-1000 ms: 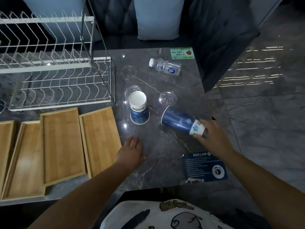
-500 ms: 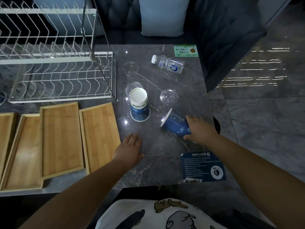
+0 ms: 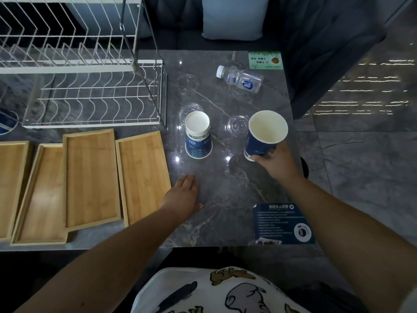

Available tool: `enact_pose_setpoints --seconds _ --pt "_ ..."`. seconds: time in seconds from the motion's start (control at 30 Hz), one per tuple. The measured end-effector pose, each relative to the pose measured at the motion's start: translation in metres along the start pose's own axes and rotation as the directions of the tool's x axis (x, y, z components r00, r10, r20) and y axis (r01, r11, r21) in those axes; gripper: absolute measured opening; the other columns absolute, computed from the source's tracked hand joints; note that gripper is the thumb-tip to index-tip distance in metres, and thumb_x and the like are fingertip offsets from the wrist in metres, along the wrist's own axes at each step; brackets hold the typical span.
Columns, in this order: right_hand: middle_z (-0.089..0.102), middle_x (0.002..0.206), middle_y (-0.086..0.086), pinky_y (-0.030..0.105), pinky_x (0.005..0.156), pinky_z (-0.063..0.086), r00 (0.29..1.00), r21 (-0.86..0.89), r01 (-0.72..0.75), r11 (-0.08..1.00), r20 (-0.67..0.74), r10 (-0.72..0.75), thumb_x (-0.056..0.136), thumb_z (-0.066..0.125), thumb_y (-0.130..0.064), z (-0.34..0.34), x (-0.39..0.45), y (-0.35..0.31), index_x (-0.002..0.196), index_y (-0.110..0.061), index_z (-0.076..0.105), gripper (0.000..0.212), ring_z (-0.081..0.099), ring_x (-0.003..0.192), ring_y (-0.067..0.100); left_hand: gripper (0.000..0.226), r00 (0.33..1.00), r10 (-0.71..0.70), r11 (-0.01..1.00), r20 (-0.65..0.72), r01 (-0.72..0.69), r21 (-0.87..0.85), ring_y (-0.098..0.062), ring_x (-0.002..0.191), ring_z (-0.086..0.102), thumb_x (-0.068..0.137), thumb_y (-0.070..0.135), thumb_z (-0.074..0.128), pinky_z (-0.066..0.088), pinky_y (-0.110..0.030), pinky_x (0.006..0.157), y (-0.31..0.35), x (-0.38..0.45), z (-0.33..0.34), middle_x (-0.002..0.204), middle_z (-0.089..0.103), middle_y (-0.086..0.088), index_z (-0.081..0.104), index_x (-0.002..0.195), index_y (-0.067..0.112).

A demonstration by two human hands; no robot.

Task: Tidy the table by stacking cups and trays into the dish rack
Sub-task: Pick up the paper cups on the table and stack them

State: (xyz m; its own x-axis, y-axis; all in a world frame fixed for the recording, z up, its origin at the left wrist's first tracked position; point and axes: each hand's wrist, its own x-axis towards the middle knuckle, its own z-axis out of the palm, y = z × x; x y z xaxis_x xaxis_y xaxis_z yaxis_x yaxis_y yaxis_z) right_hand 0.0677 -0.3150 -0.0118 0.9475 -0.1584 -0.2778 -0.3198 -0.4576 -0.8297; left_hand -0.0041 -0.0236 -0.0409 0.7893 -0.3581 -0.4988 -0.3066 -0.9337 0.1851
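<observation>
My right hand (image 3: 276, 162) grips a blue paper cup (image 3: 264, 134) near its base and holds it upright, mouth up, just above the dark marble table (image 3: 225, 195). A second blue paper cup (image 3: 198, 137) stands upside down on the table to its left. My left hand (image 3: 184, 196) rests flat on the table beside several bamboo trays (image 3: 143, 177) that lie side by side at the left. The white wire dish rack (image 3: 90, 86) stands behind the trays with nothing in its lower tier.
Clear plastic cups (image 3: 187, 83) and a clear lid (image 3: 238, 125) sit around the paper cups. A plastic water bottle (image 3: 240, 79) lies on its side at the back. A blue leaflet (image 3: 283, 223) lies at the front right corner, a green card (image 3: 265, 61) at the back right.
My right hand has taken hold of the blue cup that lay on its side, lifted it and turned it upright. My left hand has stayed on the table.
</observation>
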Motion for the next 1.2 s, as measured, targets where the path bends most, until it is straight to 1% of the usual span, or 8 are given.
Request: enact_pose_setpoints --seconds 0.23,0.4,0.5,0.6,0.73,0.9,1.1,1.2 --pt "0.065 0.125 0.009 0.050 0.101 0.047 0.996 -0.120 -0.090 0.989 -0.026 0.088 0.070 0.085 -0.024 0.009 0.005 0.014 0.130 -0.009 0.050 0.071 0.060 0.116 0.028 0.081 1.000 -0.002 1.000 -0.002 0.002 0.005 -0.031 0.149 0.000 0.095 0.049 0.048 0.017 -0.042 0.118 -0.001 0.001 0.002 0.162 0.004 -0.012 0.009 0.153 0.009" --pt "0.058 0.130 0.010 0.029 0.093 0.041 0.994 -0.145 -0.110 0.983 -0.026 0.107 0.077 0.079 -0.013 0.005 -0.021 0.008 0.131 -0.007 0.048 0.062 0.055 0.117 0.023 0.081 1.000 -0.005 1.000 0.008 0.005 -0.012 -0.031 0.149 -0.001 0.095 0.048 0.049 0.015 -0.041 0.118 0.000 0.000 0.005 0.162 0.002 -0.011 0.009 0.153 0.009" --pt "0.066 0.114 0.009 0.033 0.087 0.046 0.980 -0.398 -0.168 0.902 0.026 0.195 0.085 0.071 -0.025 0.016 -0.060 -0.006 0.115 -0.010 0.061 0.035 0.060 0.110 0.028 0.081 1.000 0.001 1.000 0.005 -0.001 -0.015 -0.031 0.149 0.000 0.095 0.047 0.050 0.014 -0.041 0.119 -0.001 0.000 0.005 0.162 0.003 -0.013 0.010 0.153 0.008" --pt "0.056 0.086 -0.011 0.029 0.071 0.042 0.993 -0.385 0.088 0.919 0.108 -0.050 0.082 0.071 -0.034 0.044 -0.082 -0.053 0.097 -0.021 0.056 0.024 0.060 0.088 0.017 0.081 1.000 0.006 1.000 -0.011 -0.007 -0.021 -0.032 0.149 0.001 0.094 0.046 0.052 0.015 -0.040 0.118 -0.003 0.002 0.004 0.162 0.003 -0.014 0.011 0.153 0.008" --pt "0.051 0.127 0.005 0.042 0.085 0.047 0.879 -0.498 0.439 0.748 0.065 -0.473 0.071 0.069 -0.054 0.078 -0.041 -0.140 0.132 -0.027 0.038 0.073 0.053 0.112 0.030 0.082 1.000 0.006 1.000 -0.008 -0.007 -0.023 -0.032 0.149 0.001 0.094 0.047 0.052 0.015 -0.040 0.118 0.000 0.001 0.002 0.162 0.004 -0.014 0.011 0.153 0.006" --pt "0.031 0.150 0.015 0.049 0.097 0.042 0.889 -0.730 0.459 0.507 0.369 -0.273 0.083 0.064 -0.049 0.102 0.010 -0.174 0.147 -0.032 0.025 0.077 0.043 0.128 0.043 0.082 1.000 0.010 1.000 0.000 -0.010 -0.029 -0.032 0.149 0.000 0.094 0.046 0.052 0.014 -0.040 0.119 -0.001 -0.001 0.000 0.162 0.004 -0.014 0.010 0.153 0.007" --pt "0.051 0.119 0.012 0.040 0.081 0.050 0.923 -0.618 0.365 0.697 0.144 -0.356 0.080 0.069 -0.039 0.066 -0.049 -0.103 0.122 -0.017 0.048 0.052 0.057 0.104 0.034 0.080 1.000 0.023 0.998 -0.005 -0.023 -0.055 -0.030 0.149 -0.001 0.094 0.046 0.052 0.015 -0.042 0.118 -0.006 -0.003 0.001 0.163 0.003 -0.011 0.013 0.154 0.009" --pt "0.051 0.117 0.011 0.039 0.078 0.049 0.983 -0.563 0.173 0.808 0.050 -0.175 0.077 0.074 -0.038 0.046 -0.097 -0.048 0.120 -0.016 0.047 0.055 0.058 0.098 0.032 0.080 1.000 0.012 0.998 -0.002 -0.012 -0.064 -0.029 0.149 -0.001 0.094 0.046 0.051 0.014 -0.042 0.119 -0.009 -0.002 0.001 0.163 0.003 -0.009 0.014 0.154 0.008"
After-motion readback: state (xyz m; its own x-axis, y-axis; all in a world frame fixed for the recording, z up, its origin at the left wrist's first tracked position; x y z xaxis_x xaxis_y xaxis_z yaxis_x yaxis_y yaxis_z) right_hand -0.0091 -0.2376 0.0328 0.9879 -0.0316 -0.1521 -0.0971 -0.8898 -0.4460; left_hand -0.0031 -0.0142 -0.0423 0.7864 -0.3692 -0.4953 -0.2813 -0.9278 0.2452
